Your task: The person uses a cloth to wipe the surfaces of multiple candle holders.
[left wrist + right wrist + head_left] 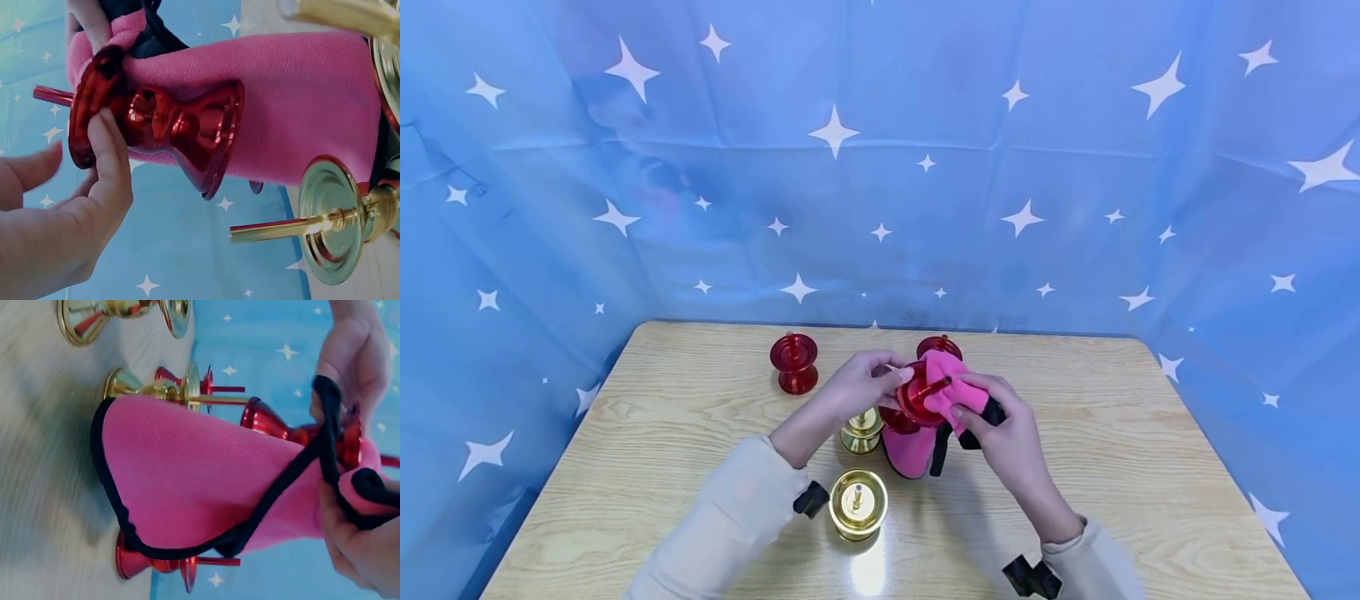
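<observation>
**Red holder up in the left grip, pink cloth on its dish**

Our left grip [861, 385] holds the raised red candle holder [912, 407] by its dish, base tilted toward the tabletop [617, 467]. Our right grip [1000, 427] pinches the pink cloth [955, 382], pressing a fold to the dish beside the spike; the rest hangs below, black trim showing.

Around us: near gold holder [858, 507] stands closer to us than the left grip, far gold holder [862, 429] just below it. Left red holder [794, 360] is left of that grip; back red holder [940, 343] is beyond the cloth.
</observation>
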A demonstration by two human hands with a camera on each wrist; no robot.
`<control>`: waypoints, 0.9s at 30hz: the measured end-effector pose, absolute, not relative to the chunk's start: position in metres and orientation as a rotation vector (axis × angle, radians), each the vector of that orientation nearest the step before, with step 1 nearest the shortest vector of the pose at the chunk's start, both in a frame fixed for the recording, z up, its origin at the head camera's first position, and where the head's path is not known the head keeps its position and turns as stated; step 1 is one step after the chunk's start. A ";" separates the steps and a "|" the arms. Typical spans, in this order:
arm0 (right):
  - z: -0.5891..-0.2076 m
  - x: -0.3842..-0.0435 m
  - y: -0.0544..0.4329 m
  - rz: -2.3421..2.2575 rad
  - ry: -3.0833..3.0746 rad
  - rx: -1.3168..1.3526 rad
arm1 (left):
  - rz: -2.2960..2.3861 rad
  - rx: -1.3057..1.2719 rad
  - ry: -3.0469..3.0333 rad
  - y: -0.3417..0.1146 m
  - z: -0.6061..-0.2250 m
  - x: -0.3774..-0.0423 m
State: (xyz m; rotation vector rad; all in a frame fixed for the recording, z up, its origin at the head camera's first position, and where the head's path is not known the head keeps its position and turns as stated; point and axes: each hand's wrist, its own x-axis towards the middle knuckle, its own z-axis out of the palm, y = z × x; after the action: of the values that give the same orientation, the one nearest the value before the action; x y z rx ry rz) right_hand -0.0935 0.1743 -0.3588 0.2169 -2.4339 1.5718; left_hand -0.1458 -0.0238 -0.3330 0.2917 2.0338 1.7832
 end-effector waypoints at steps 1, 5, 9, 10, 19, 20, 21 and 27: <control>-0.360 -0.092 0.173 1.582 -2.426 0.183 | 1.797 0.274 2.022 -0.024 -0.333 -0.146; -0.363 -0.086 0.166 1.564 -2.366 0.123 | 1.886 0.246 1.983 -0.025 -0.336 -0.144; -0.367 -0.078 0.157 1.476 -2.283 0.175 | 1.970 0.227 1.901 -0.026 -0.338 -0.142; -0.368 -0.076 0.155 1.457 -2.269 0.186 | 1.974 0.214 1.884 -0.026 -0.338 -0.141; -0.356 -0.085 0.165 1.265 -2.301 0.543 | 1.690 0.412 1.920 -0.033 -0.337 -0.143; -0.354 -0.087 0.167 1.222 -2.305 0.613 | 1.660 0.431 1.929 -0.033 -0.338 -0.143; -0.353 -0.089 0.168 1.183 -2.306 0.676 | 1.638 0.446 1.940 -0.033 -0.338 -0.143; -0.349 -0.090 0.170 1.146 -2.345 0.636 | 1.738 0.282 1.965 -0.032 -0.336 -0.142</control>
State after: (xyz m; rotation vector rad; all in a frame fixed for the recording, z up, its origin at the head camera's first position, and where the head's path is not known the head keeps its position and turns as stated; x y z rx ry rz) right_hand -0.0901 0.1699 -0.3490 0.6359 -2.3452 1.1457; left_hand -0.1422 -0.0321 -0.3356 0.2821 1.9645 1.7384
